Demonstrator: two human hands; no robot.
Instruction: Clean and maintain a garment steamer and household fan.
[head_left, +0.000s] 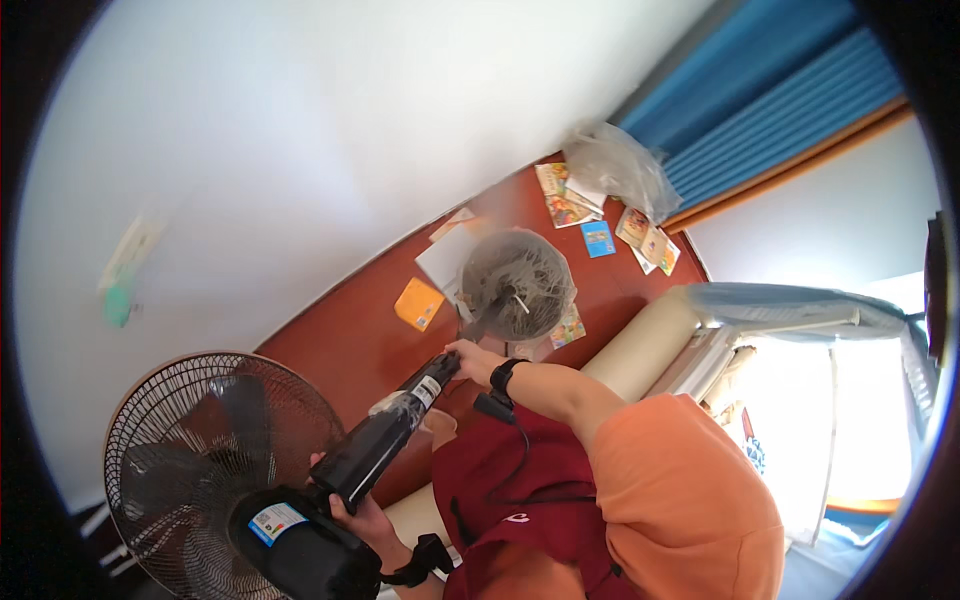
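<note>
A black cylindrical fan column (375, 444), partly wrapped in clear plastic, lies slantwise between my two hands. My left hand (360, 517) grips its wide lower-left end, close to the black motor housing (300, 536) of a large caged fan (202, 457) at the lower left. The fan's dark blades show through its wire grille. At the column's narrow upper end my right hand (471, 361) is closed on the black fitting. Just beyond that hand sits a round item under translucent plastic (516, 285); what it is cannot be made out fully.
On the reddish-brown floor (315, 349) lie an orange booklet (420, 304), a blue booklet (598, 239), several picture books (559, 196) and a clear plastic bag (622, 169). A white wall (300, 150) runs along the far side. A cream padded edge (645, 337) stands at the right.
</note>
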